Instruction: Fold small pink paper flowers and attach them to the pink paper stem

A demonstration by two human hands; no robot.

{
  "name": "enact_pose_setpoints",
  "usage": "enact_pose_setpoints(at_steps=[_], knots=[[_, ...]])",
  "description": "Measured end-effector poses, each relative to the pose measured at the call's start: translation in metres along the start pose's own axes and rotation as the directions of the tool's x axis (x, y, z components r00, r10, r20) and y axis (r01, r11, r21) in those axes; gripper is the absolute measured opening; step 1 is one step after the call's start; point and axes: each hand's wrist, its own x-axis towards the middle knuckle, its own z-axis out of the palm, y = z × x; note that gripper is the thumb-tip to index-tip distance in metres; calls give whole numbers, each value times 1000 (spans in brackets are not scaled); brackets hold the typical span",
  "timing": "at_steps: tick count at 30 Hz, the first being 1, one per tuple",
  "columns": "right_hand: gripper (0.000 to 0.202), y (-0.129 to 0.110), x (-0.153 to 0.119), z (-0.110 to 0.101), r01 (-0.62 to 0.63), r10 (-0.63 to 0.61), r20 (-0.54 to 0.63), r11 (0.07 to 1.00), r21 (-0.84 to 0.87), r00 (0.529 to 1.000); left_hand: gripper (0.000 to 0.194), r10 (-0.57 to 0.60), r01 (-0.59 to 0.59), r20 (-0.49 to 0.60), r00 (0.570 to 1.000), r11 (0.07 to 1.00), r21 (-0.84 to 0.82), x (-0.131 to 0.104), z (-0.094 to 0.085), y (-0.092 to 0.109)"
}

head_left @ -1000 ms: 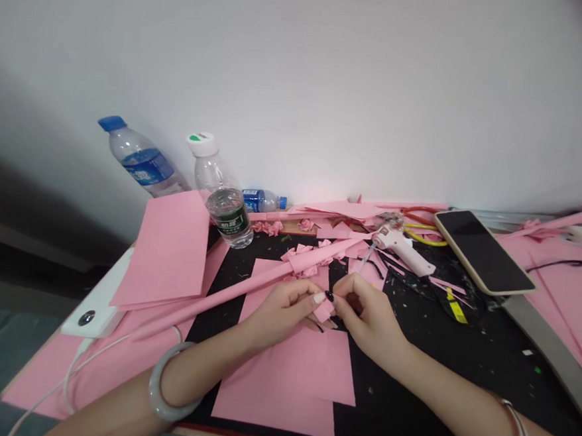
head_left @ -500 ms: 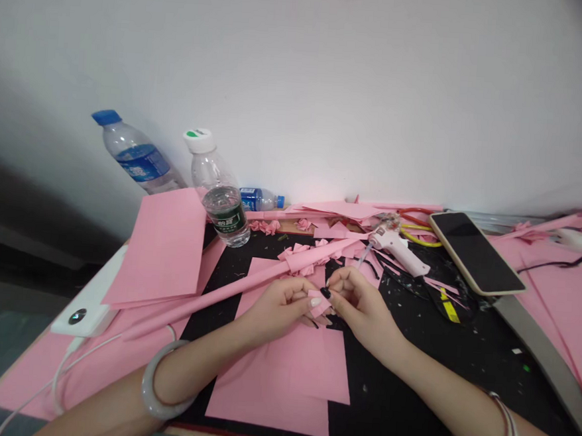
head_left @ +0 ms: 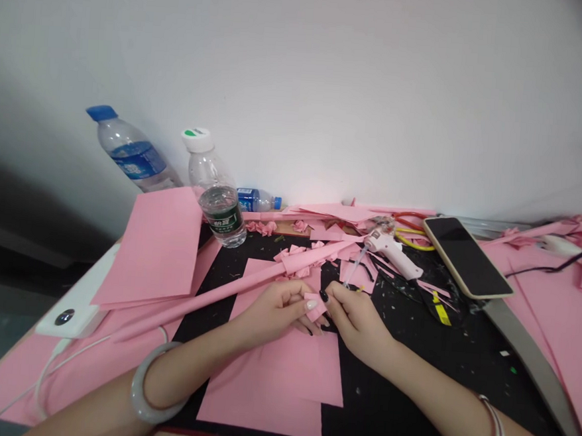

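A small folded piece of pink paper (head_left: 313, 304) is pinched between the thumb and fingers of my left hand (head_left: 285, 305). My right hand (head_left: 358, 316) is closed at the paper's right edge, its dark-nailed thumb pressed against it and the other fingers curled behind. Sheets of pink paper (head_left: 268, 396) lie flat beneath both hands. A long rolled pink paper tube (head_left: 231, 290) runs diagonally just behind my left hand, with folded paper bits (head_left: 301, 255) around its far part. Beyond my right hand, a white hot glue gun (head_left: 393, 248) rests on the black tabletop.
At the left stand a bottle with a white cap (head_left: 217, 199) and a leaning blue-capped bottle (head_left: 138, 157). Pink sheets (head_left: 154, 248) overlap a white power bank (head_left: 78, 313) with a cable. A phone (head_left: 467, 257) and a grey curved strip (head_left: 535, 361) lie at right.
My right fingers have curled in more tightly at the paper piece. My left hand keeps its pinch. The whole view has shifted slightly, with the table's things appearing further left.
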Motion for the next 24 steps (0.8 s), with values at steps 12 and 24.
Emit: enact_pose_setpoints(at_steps=[12,24], knots=[[24,-3,-2,-2,-38,33,57,995,88,998,25,48,-49,8,999,997,54,-2,1,3],[11,2,-2,-3,-36,40,-150,999,28,988,25,137,-129,-52,989,981,142,0,-1,0]])
